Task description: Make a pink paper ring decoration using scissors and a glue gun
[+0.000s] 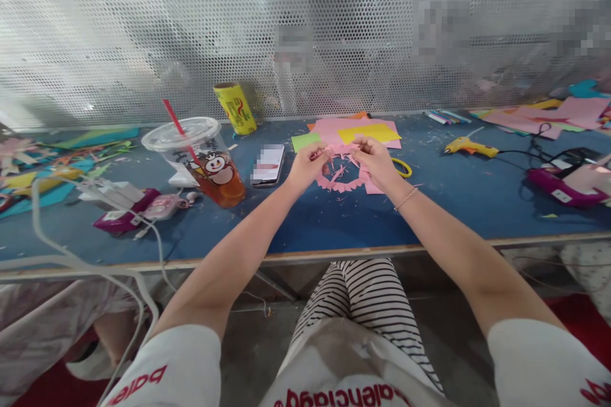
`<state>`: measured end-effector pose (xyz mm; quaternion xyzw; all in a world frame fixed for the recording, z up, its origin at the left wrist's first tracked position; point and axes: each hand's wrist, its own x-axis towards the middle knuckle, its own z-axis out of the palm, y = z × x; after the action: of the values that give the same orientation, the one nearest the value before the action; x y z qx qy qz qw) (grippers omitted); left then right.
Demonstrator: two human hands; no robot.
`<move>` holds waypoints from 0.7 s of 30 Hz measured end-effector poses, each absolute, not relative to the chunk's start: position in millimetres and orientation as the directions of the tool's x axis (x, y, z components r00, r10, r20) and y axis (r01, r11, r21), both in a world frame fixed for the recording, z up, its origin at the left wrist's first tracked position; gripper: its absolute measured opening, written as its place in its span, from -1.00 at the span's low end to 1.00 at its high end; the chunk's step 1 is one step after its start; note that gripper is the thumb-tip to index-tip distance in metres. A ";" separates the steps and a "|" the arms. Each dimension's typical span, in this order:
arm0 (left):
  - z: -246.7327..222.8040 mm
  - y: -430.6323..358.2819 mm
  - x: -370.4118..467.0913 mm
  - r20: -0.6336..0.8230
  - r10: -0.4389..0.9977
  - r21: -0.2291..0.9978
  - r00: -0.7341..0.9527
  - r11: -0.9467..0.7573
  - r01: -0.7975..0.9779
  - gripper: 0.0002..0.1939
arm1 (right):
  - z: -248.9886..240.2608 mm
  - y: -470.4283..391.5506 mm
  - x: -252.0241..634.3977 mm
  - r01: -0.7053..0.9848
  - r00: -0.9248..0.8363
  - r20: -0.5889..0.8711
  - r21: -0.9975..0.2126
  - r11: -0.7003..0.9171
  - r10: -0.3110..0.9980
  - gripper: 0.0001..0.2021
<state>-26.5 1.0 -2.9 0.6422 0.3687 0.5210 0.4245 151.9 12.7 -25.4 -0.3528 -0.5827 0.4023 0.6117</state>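
Note:
A ring of pink paper with a jagged, fringed edge (340,187) lies on the blue table in front of me, its far side raised between my hands. My left hand (309,165) pinches its far left part, and my right hand (373,159) pinches its far right part with the fingers closed. Thin pink scraps (340,172) show inside the ring. Just beyond my hands are pink sheets (329,127), a yellow sheet (384,134) and a green piece (303,141). A yellow loop handle (403,168) shows beside my right hand.
On the left stand a drink cup with a red straw (217,172), a phone (268,165), a yellow can (236,109) and a purple power strip with cables (126,211). To the right lie a yellow glue gun (472,146), markers (447,117) and another purple strip (566,187). A perforated metal panel (334,32) rises behind.

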 end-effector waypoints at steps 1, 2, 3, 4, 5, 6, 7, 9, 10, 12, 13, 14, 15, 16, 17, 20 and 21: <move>-2.7 0.7 -26.4 0.357 0.915 0.929 0.187 -0.369 0.035 -0.80 | -25.4 13.0 152.1 -0.081 -0.002 0.426 -0.902 0.424 0.905 -0.74; -2.5 0.3 -26.3 0.361 0.913 0.926 0.191 -0.375 0.038 -0.80 | -25.3 13.2 152.1 -0.082 0.000 0.423 -0.903 0.422 0.906 -0.74; -2.3 0.0 -26.2 0.366 0.910 0.924 0.196 -0.380 0.040 -0.80 | -25.1 13.2 152.2 -0.084 0.003 0.422 -0.903 0.421 0.907 -0.74; -2.2 -0.3 -26.0 0.368 0.908 0.923 0.199 -0.383 0.041 -0.80 | -25.0 13.1 152.1 -0.084 0.009 0.421 -0.903 0.420 0.907 -0.73; -2.3 -0.6 -25.8 0.367 0.909 0.923 0.200 -0.382 0.040 -0.81 | -24.8 13.0 152.1 -0.082 0.018 0.421 -0.903 0.421 0.907 -0.73; -2.4 -0.7 -25.6 0.362 0.911 0.926 0.198 -0.376 0.038 -0.81 | -24.6 12.8 152.0 -0.077 0.027 0.420 -0.904 0.421 0.907 -0.72; -2.6 -0.7 -25.4 0.355 0.914 0.929 0.195 -0.369 0.036 -0.80 | -24.4 12.5 151.8 -0.071 0.032 0.418 -0.905 0.419 0.908 -0.72; -3.4 -0.2 -25.3 0.350 0.917 0.932 0.192 -0.362 0.032 -0.80 | -23.8 12.0 151.5 -0.064 0.036 0.414 -0.907 0.416 0.910 -0.72; -3.9 0.3 -25.4 0.352 0.916 0.931 0.194 -0.364 0.031 -0.80 | -23.4 11.7 151.4 -0.063 0.035 0.414 -0.908 0.415 0.910 -0.72; -4.9 1.6 -25.9 0.358 0.912 0.928 0.202 -0.372 0.034 -0.81 | -22.6 11.1 151.2 -0.067 0.034 0.414 -0.907 0.415 0.910 -0.71; -5.3 2.1 -26.3 0.361 0.910 0.926 0.206 -0.375 0.035 -0.82 | -22.3 10.8 151.1 -0.070 0.035 0.414 -0.907 0.416 0.909 -0.71; -5.4 2.3 -26.6 0.362 0.908 0.925 0.209 -0.377 0.035 -0.81 | -22.0 10.6 151.0 -0.073 0.035 0.415 -0.906 0.416 0.909 -0.72; -5.3 2.3 -26.8 0.362 0.908 0.925 0.211 -0.378 0.035 -0.81 | -21.9 10.6 151.0 -0.076 0.035 0.414 -0.906 0.416 0.909 -0.72; -4.9 1.9 -26.9 0.361 0.908 0.926 0.213 -0.377 0.035 -0.80 | -22.0 10.7 151.1 -0.077 0.036 0.414 -0.906 0.415 0.910 -0.72; -4.2 1.3 -26.9 0.359 0.909 0.926 0.212 -0.375 0.038 -0.79 | -22.2 11.0 151.1 -0.076 0.035 0.413 -0.907 0.415 0.910 -0.72; -1.5 -1.5 -25.9 0.354 0.916 0.925 0.189 -0.372 0.071 -0.77 | -23.9 12.6 151.6 -0.054 0.026 0.414 -0.908 0.415 0.910 -0.72; -0.8 -2.2 -25.5 0.355 0.918 0.925 0.174 -0.373 0.078 -0.75 | -24.5 13.3 151.8 -0.045 0.020 0.415 -0.909 0.415 0.910 -0.72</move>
<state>-25.5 -2.2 -0.8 0.6488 0.3839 0.5153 0.4077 151.8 13.3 -24.5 -0.3726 -0.5801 0.3920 0.6091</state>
